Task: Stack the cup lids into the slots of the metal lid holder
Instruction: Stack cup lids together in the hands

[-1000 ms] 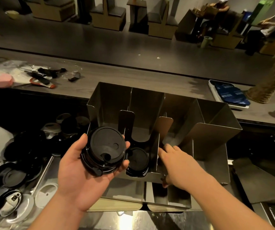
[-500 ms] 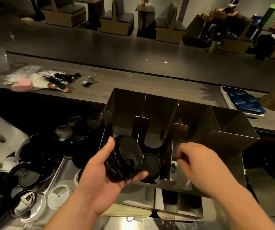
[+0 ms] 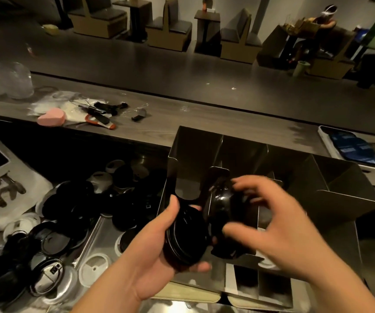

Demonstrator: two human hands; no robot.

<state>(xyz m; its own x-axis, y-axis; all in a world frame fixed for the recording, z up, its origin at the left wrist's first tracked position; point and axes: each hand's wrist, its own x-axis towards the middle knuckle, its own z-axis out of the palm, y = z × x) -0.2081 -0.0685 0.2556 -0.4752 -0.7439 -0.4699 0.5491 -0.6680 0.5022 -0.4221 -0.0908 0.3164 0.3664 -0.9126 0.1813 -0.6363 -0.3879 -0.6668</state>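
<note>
two hands are out in front, close together. the left hand [image 3: 152, 251] is palm up and grips a stack of black lids [image 3: 186, 238], with the thumb on top and the fingers under it. the stack is tipped on its side, right in front of the left slot of the metal lid holder [image 3: 344, 190]. just beside it is the right hand [image 3: 281, 229], which looks blurry. its thumb and fingers curl round a black lid [image 3: 223, 211] at the middle slot. i cannot tell if that lid touches the stack.

to the left, lots of loose lids [image 3: 69, 218] lie in a heap on the steel worktop [image 3: 96, 236]. most are black. a few see-through ones [image 3: 94, 268] lie nearer.

behind the holder runs a long wooden counter [image 3: 204, 118]. on it sit a pink sponge [image 3: 51, 117], some small tools [image 3: 100, 119], clear plastic cups [image 3: 5, 80] at the far left and a white tray with blue things [image 3: 351, 149] at the right.

far back are bench seats [image 3: 170, 30] and small tables [image 3: 207, 16]. a person [image 3: 326, 21] sits at the far right.
</note>
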